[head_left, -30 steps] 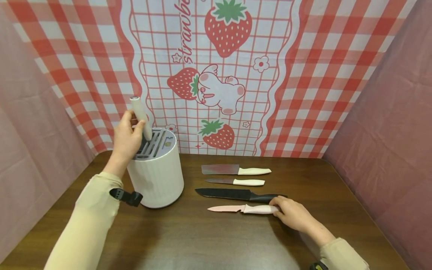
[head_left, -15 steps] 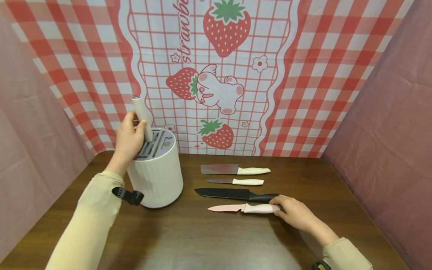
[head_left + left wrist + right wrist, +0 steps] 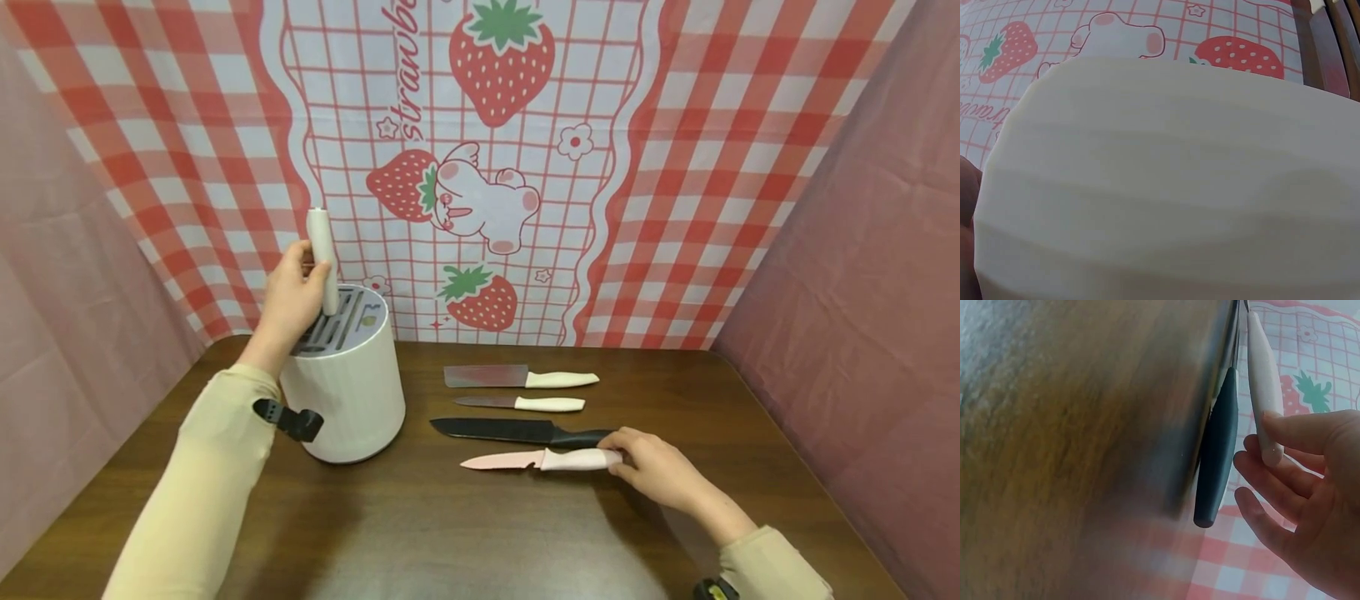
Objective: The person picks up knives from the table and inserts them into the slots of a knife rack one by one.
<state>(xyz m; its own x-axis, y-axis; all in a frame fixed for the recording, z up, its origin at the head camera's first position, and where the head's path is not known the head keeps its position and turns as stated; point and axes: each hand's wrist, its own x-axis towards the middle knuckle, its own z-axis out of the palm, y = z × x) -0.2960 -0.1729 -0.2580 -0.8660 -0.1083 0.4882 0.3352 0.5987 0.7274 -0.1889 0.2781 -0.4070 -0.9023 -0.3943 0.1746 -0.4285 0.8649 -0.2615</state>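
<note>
My left hand (image 3: 294, 287) grips a white handle (image 3: 322, 254) that stands nearly upright at the slotted top of the white knife block (image 3: 348, 400); whatever is below the handle is hidden in the block. At the right, my right hand (image 3: 660, 471) pinches the end of the pink knife's pale handle (image 3: 581, 459), its blade pointing left. In the right wrist view thumb and fingers of the hand (image 3: 1310, 487) hold that pale handle (image 3: 1264, 381), beside the black handle (image 3: 1217, 450). The ribbed block wall (image 3: 1166, 175) fills most of the left wrist view.
Behind the pink knife lie the large black knife (image 3: 491, 429), a small knife with a cream handle (image 3: 551, 405) and a cleaver (image 3: 486, 376), all on the brown table (image 3: 450, 525). A strawberry-patterned cloth (image 3: 480, 183) hangs behind the table.
The white handle in my left hand has tipped from leaning left to nearly upright. My right hand stays at the pink knife's handle, which has lifted slightly.
</note>
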